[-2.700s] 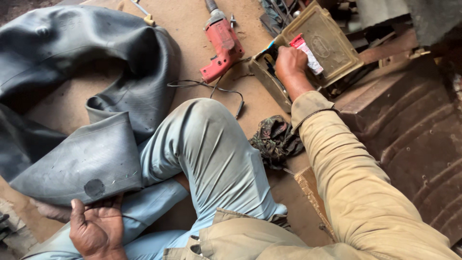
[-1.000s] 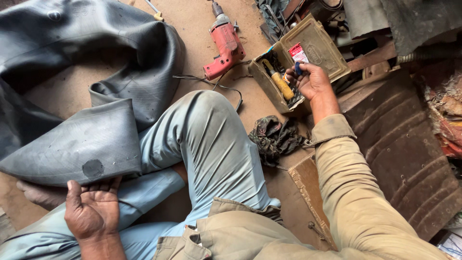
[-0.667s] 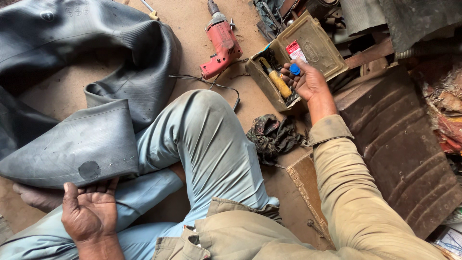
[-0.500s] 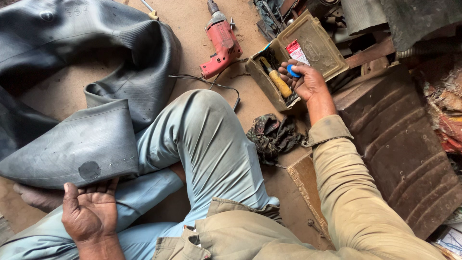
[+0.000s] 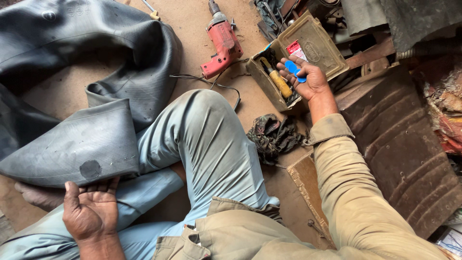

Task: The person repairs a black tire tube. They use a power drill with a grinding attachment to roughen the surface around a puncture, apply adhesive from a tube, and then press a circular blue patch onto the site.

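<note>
Head camera looks down on a seated person whose right hand (image 5: 308, 79) is stretched out over an open olive metal toolbox (image 5: 293, 62) on the floor, its fingers closed around a blue round patch piece (image 5: 292, 67) just above the box's contents. The left hand (image 5: 91, 212) lies palm-up and open, holding nothing, its fingertips touching the edge of a large black inner tube (image 5: 72, 144) draped over the person's leg. A dark round mark (image 5: 90, 169) sits on the tube just above that hand.

Judging by this, the step in hand is fetching the patch out of the box; the next move would call for bringing it across the knee to the marked spot while the left hand steadies the rubber flat.

By count: one inner tube, one toolbox, one red power drill (image 5: 222, 45) lying beside the box with its cord trailing, one yellow-handled tool (image 5: 276, 79) inside the box, one small red-and-white packet (image 5: 296, 49) against the lid, and one crumpled dark rag (image 5: 274, 135) near the right forearm. Whether the blue item is one piece or two stacked cannot be told
</note>
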